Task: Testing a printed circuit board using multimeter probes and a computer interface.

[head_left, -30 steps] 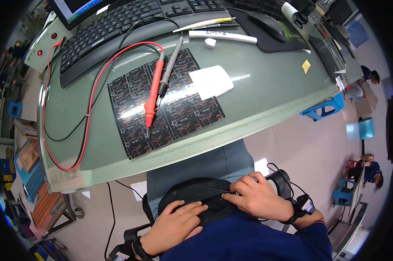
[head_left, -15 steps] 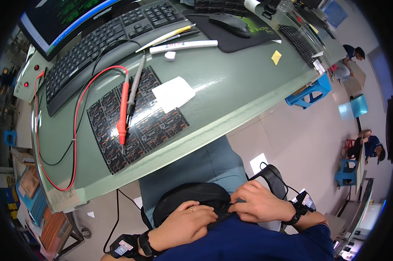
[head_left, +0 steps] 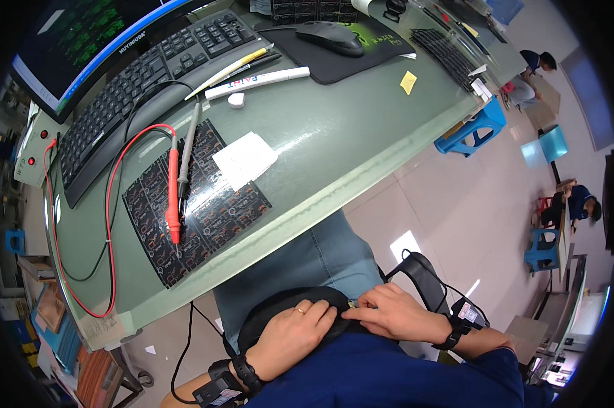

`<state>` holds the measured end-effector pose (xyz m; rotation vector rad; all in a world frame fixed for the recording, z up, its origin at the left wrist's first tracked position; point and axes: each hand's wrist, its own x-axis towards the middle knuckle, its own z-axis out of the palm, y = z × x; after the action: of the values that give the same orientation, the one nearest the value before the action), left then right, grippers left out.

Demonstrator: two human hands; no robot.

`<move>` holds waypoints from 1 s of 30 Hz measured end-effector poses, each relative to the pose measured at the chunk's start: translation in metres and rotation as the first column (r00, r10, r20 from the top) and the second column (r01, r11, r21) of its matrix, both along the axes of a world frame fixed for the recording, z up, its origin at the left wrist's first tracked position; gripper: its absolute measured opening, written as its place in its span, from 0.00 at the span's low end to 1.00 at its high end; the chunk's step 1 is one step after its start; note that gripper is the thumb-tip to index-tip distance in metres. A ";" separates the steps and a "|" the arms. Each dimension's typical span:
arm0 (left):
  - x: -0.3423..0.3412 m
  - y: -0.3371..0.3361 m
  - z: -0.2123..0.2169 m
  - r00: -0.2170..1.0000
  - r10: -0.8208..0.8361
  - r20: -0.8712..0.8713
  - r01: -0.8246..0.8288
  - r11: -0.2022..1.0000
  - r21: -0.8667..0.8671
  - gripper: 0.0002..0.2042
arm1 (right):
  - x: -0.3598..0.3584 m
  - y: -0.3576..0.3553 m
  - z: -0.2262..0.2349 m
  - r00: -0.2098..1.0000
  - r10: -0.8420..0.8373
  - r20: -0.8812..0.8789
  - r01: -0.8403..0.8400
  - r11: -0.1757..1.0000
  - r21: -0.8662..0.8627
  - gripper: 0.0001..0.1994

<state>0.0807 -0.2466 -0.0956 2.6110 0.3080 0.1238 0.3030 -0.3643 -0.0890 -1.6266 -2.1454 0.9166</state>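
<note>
A black fabric pouch [head_left: 266,314], perhaps a waist bag, lies on my lap against my blue shirt. My left hand [head_left: 297,334], with a ring on it, is curled over the pouch's near edge, gripping it. At the pouch's right end my right hand [head_left: 397,314] is closed in a pinch. A tiny yellowish bit [head_left: 351,305] shows by its fingertips; what the fingers hold is too small to name. On the desk ahead lie a dark printed circuit board panel [head_left: 147,234], a red test probe [head_left: 173,197], a grey-black probe [head_left: 190,146] and white paper [head_left: 246,160].
The green desk [head_left: 334,146] carries a keyboard [head_left: 137,75], a mouse [head_left: 331,38] on a black pad, a white marker [head_left: 259,82] and a yellow paper scrap [head_left: 407,83]. A monitor [head_left: 82,51] stands far left. Blue stools [head_left: 473,132] and other people are at the right.
The view has shifted, so the desk sits further left. My left hand has moved further up onto the pouch, closer to my right fingertips, where a yellowish bit now shows.
</note>
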 end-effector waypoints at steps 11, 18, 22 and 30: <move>0.014 0.006 -0.010 0.998 -0.008 0.057 -0.005 0.976 0.219 0.11 | -0.004 0.011 -0.005 0.995 -0.054 0.083 0.037 0.980 0.195 0.08; 0.021 0.005 -0.020 0.997 -0.074 0.004 0.072 0.975 0.209 0.12 | -0.006 0.012 -0.005 0.997 -0.051 0.062 0.037 0.977 0.210 0.08; 0.024 0.002 -0.033 0.998 -0.029 0.051 0.033 0.997 -0.065 0.12 | -0.006 0.010 -0.006 0.997 -0.055 0.052 0.043 0.978 0.207 0.07; 0.033 -0.004 -0.039 0.997 -0.070 -0.018 0.071 0.991 0.113 0.10 | -0.005 0.012 -0.001 0.998 -0.020 0.061 0.004 0.970 0.244 0.08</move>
<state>0.1133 -0.2508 -0.1344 2.7325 0.2187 0.1016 0.2984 -0.3523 -0.0895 -1.5621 -2.1875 0.5764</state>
